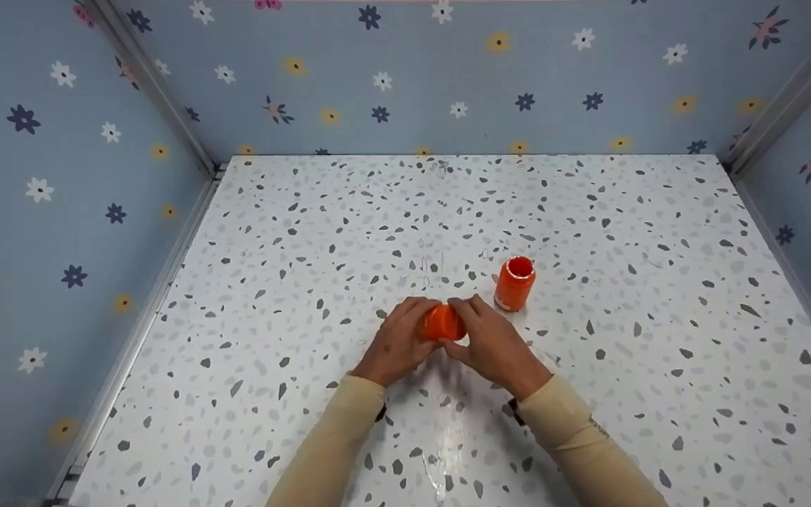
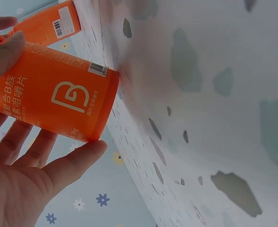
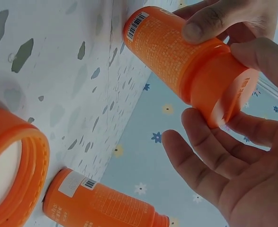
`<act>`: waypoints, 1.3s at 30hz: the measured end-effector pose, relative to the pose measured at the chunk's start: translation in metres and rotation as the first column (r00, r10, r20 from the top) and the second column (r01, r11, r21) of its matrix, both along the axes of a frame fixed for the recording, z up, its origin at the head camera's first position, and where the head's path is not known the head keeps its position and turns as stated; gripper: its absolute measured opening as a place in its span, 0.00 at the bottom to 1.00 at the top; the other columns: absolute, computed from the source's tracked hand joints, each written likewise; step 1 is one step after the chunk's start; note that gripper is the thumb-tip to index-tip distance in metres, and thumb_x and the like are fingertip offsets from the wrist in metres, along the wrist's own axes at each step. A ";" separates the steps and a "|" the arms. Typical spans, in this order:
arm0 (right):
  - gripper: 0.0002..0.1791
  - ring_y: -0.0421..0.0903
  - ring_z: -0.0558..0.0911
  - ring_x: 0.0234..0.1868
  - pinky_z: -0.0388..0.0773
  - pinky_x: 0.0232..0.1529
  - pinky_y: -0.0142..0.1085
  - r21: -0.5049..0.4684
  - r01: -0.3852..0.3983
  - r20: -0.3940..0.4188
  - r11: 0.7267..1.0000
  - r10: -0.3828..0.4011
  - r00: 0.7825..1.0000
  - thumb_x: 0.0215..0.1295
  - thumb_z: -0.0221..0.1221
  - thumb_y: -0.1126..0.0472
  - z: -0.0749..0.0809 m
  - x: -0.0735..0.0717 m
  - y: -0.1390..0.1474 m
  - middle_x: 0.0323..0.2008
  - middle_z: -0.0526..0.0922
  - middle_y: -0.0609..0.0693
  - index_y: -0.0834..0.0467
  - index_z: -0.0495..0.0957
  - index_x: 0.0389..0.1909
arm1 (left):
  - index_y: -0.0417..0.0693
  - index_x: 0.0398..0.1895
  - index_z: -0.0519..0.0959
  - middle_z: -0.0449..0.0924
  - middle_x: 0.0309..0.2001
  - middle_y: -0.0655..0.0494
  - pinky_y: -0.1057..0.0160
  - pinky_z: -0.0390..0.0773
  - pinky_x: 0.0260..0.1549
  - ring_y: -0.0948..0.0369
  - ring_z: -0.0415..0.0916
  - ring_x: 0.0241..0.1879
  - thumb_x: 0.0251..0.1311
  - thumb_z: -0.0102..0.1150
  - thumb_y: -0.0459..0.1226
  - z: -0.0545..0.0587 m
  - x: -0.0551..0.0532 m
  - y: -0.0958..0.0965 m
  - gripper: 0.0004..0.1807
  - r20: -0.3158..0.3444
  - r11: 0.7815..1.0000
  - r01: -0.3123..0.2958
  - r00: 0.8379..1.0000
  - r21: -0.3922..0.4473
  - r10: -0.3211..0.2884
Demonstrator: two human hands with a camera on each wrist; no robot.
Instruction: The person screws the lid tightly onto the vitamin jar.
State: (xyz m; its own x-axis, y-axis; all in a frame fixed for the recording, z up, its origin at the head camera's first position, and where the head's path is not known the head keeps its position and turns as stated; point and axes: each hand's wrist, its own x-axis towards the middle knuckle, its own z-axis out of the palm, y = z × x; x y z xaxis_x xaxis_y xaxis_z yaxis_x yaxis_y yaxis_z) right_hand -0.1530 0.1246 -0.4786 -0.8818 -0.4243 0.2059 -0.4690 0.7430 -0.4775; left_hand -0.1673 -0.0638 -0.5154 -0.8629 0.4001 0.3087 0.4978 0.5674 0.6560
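Note:
Between both hands is an orange pill bottle [image 1: 441,324] with printed white lettering and a barcode, its base close to the speckled tabletop. My left hand [image 1: 398,341] grips the bottle's body, thumb on one side and fingers around the other. The fingertips of my right hand [image 1: 493,345] pinch the ridged orange screw cap [image 3: 219,87] at the bottle's mouth, index finger and thumb on its rim. A second orange bottle [image 1: 514,285] stands upright and uncapped just beyond my right hand, its round mouth facing up.
A loose orange cap [image 3: 37,156] with a white liner shows close up in the right wrist view; the head view does not show it. Blue flowered panels [image 1: 419,77] wall the white speckled table [image 1: 307,246] at the back and both sides.

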 end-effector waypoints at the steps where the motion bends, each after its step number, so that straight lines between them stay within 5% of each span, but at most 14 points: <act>1: 0.33 0.49 0.79 0.43 0.82 0.49 0.40 -0.005 0.003 -0.001 1.000 -0.003 1.000 0.55 0.74 0.60 0.000 0.000 0.000 0.48 0.78 0.56 0.63 0.73 0.61 | 0.43 0.61 0.75 0.76 0.56 0.50 0.55 0.74 0.61 0.54 0.75 0.55 0.52 0.74 0.31 0.000 0.000 0.000 0.31 0.000 1.000 0.000 1.000 -0.002 0.000; 9: 0.42 0.53 0.81 0.48 0.82 0.50 0.45 0.004 -0.012 0.008 1.000 0.012 1.000 0.55 0.74 0.53 0.000 -0.001 0.003 0.54 0.77 0.60 0.60 0.67 0.69 | 0.43 0.62 0.74 0.75 0.58 0.49 0.54 0.73 0.61 0.53 0.74 0.57 0.51 0.74 0.28 0.002 0.001 0.000 0.32 0.028 1.000 -0.010 1.000 -0.013 0.010; 14: 0.43 0.57 0.80 0.54 0.82 0.51 0.49 0.001 -0.068 0.014 0.998 0.068 0.998 0.54 0.74 0.61 0.000 -0.001 0.005 0.63 0.71 0.62 0.52 0.66 0.70 | 0.44 0.62 0.74 0.76 0.58 0.50 0.54 0.73 0.61 0.54 0.74 0.57 0.52 0.74 0.29 0.003 0.001 0.001 0.32 0.032 1.000 -0.014 0.999 -0.019 0.015; 21: 0.36 0.52 0.80 0.48 0.82 0.49 0.44 0.002 -0.093 -0.025 0.996 0.093 0.995 0.54 0.72 0.68 -0.001 -0.001 0.005 0.55 0.76 0.57 0.54 0.71 0.64 | 0.46 0.61 0.75 0.76 0.57 0.52 0.56 0.73 0.62 0.56 0.74 0.57 0.54 0.73 0.31 0.002 0.001 0.001 0.30 0.025 1.000 -0.007 1.000 -0.007 0.008; 39: 0.36 0.49 0.79 0.40 0.82 0.45 0.40 0.037 -0.017 0.049 0.999 0.015 0.999 0.57 0.73 0.57 0.003 -0.001 0.003 0.46 0.79 0.57 0.62 0.71 0.65 | 0.46 0.60 0.75 0.76 0.57 0.51 0.58 0.72 0.62 0.56 0.75 0.56 0.52 0.74 0.30 0.002 0.001 0.002 0.31 0.012 1.000 -0.013 1.000 -0.012 0.013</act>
